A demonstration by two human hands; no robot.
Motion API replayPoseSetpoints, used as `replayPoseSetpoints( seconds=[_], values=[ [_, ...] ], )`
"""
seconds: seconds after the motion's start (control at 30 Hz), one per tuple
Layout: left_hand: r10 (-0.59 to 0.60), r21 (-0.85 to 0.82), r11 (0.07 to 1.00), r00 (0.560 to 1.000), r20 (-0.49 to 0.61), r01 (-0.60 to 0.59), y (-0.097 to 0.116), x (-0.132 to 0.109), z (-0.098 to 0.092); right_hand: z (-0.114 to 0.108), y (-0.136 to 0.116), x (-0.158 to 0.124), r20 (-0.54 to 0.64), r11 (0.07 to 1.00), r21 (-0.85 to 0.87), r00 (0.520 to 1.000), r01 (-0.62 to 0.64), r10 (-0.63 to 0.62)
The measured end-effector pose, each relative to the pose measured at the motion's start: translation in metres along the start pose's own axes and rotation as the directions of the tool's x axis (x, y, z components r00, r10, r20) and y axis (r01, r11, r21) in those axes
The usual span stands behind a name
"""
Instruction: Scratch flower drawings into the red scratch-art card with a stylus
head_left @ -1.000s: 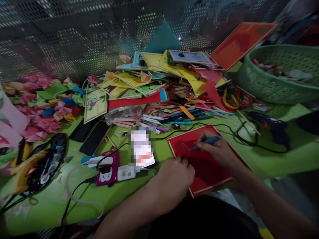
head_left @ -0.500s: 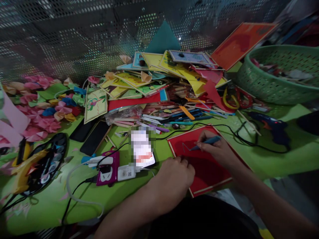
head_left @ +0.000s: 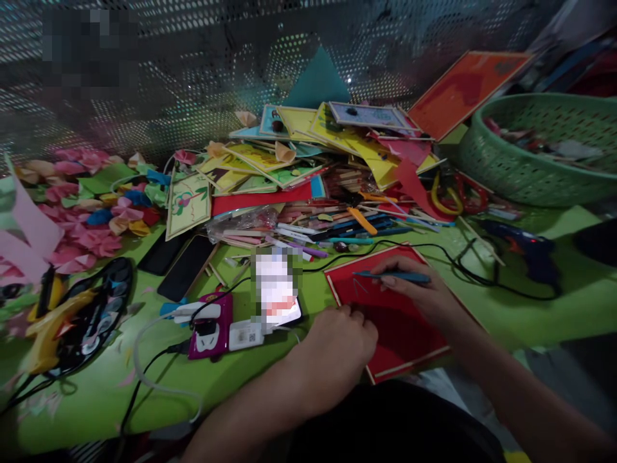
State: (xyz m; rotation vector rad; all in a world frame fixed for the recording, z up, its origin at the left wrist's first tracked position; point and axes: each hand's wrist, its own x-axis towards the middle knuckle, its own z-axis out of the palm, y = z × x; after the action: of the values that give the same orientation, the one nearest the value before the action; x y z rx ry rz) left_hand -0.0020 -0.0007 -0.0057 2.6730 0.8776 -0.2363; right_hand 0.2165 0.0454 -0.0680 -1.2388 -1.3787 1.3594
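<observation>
A red card [head_left: 395, 328] with a pale border lies on the green table in front of me. My right hand [head_left: 419, 292] is closed round a blue pen [head_left: 393, 276], which lies nearly level above the card's upper part, tip pointing left. A faint drawn line shows on the card near the tip. My left hand [head_left: 337, 350] rests as a loose fist on the card's lower left edge, pressing it down; I cannot see anything inside it.
A heap of coloured cards and sticks [head_left: 318, 167] fills the back. A green basket [head_left: 540, 148] stands at the right, a glue gun [head_left: 525, 247] and black cable beside it. Phones [head_left: 186, 267], a power strip [head_left: 212, 328] and paper flowers [head_left: 81, 206] lie left.
The pen has swung from a slanted writing angle to nearly level, its tip lifted off the card and further left. My left hand stays put.
</observation>
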Motion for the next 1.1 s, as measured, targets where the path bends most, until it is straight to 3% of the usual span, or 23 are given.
replayPoseSetpoints(
  seconds=[0.27,0.6,1.1],
  values=[
    [0.001,0.013,1.000,0.999,-0.042,0.000,0.0010,-0.0015,0.0021,0.0037,0.0030,0.0002,-0.026,0.997,-0.069,0.999,-0.026,0.024],
    [-0.001,0.012,1.000,1.000,-0.009,0.001,0.0008,-0.0013,-0.0035,0.0051,0.0026,0.0004,-0.015,0.987,-0.163,1.000,-0.003,0.000],
    [0.006,0.003,1.000,1.000,0.002,-0.006,0.0006,-0.0005,-0.0020,0.0049,0.0001,0.0010,-0.059,0.987,-0.160,0.998,0.012,-0.022]
  ],
)
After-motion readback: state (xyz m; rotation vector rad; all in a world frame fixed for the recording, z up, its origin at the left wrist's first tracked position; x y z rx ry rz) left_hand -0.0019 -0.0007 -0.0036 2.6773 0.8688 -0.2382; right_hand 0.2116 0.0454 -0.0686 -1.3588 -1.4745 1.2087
